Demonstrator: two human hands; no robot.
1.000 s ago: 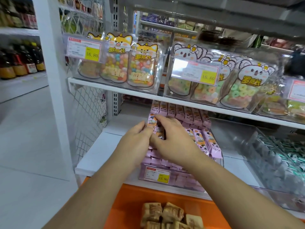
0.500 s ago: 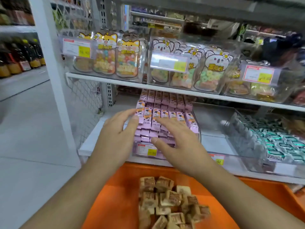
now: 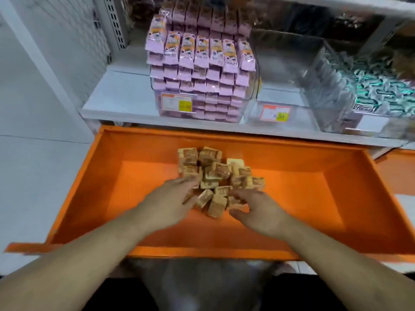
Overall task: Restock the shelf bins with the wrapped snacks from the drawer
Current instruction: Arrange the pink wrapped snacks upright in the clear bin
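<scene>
A white shelf (image 3: pixel 116 106) spans the upper part of the view, and directly below its front edge an orange drawer (image 3: pixel 314 194) stands pulled out toward the person. On the shelf, a clear bin (image 3: pixel 249 102) left of centre is packed with rows of pink wrapped snacks (image 3: pixel 202 70), stacked above its rim and carrying a price label (image 3: pixel 177 103) on its front wall. Just beside it to the right stands a second clear bin (image 3: pixel 283 90), which bears an orange-and-yellow price tag (image 3: pixel 275 113) on its front; further right, a third clear bin (image 3: pixel 332 90) holds green-and-silver wrapped snacks (image 3: pixel 381 90), partly blurred. In the middle of the drawer floor lies a loose pile of brown wrapped snacks (image 3: pixel 215 176), heaped against one another. Both forearms reach in from the lower edge of the view. The left hand (image 3: pixel 173 198) lies at the pile's left side, its fingers (image 3: pixel 186 182) extended and touching the nearest brown packets. The right hand (image 3: pixel 253 205) lies at the pile's right side, its fingers (image 3: pixel 240 195) loosely spread and reaching against the packets at the near edge, thumb apart below; neither hand is visibly curled around a packet, though motion blur softens the fingertips.
</scene>
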